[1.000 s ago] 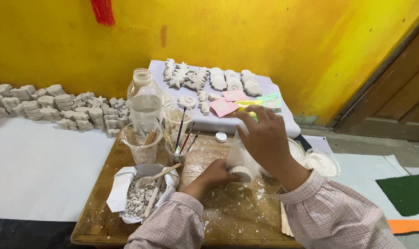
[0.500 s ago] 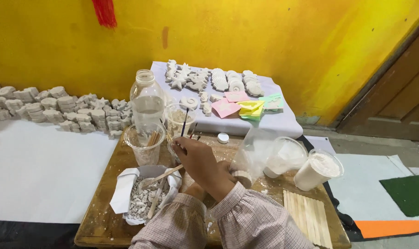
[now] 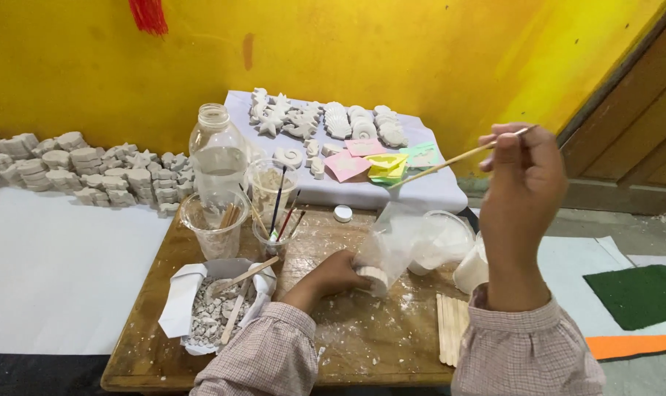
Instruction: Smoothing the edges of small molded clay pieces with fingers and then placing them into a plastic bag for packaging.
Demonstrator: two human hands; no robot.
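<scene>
yellow wall behind, a low wooden table [image 3: 362, 352] before you, dusted white; at its left a bowl of plaster chips [image 3: 214, 317]; your left hand [image 3: 333, 275] rests fingers curled round a small round white mould [image 3: 371, 279] at mid-table; your right hand [image 3: 520, 183], raised, pinches a thin wooden stick [image 3: 450, 159] between fingertips.

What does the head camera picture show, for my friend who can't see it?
A person's right hand holds up a thin wooden stick, while the left hand rests on a small round white mould on a dusty wooden table. Around are plastic cups of brushes, a bowl of white rubble and white plaster shapes by a yellow wall.
</scene>
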